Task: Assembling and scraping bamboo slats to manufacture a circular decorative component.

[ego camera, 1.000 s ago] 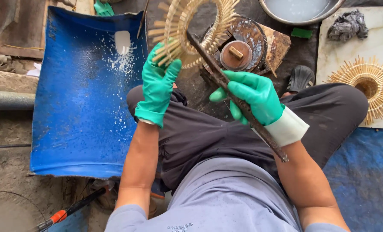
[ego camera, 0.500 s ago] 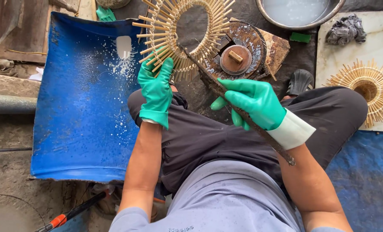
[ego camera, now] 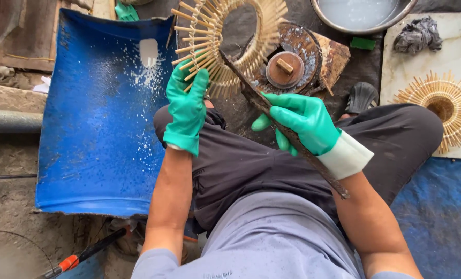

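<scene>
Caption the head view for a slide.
Left hand holds a bamboo sunburst ring; right hand works a long blade against it.

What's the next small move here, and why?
Probably draw the long dark blade on across the bamboo stick ring: the right hand grips it mid-length, its tip already lies on the ring's lower edge, and the left hand steadies the ring by its sticks.

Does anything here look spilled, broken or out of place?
White specks and a smear are spattered across the curved blue plastic sheet left of the left hand, like a spill. The rusty round metal disc beyond the right hand looks badly corroded.
</scene>
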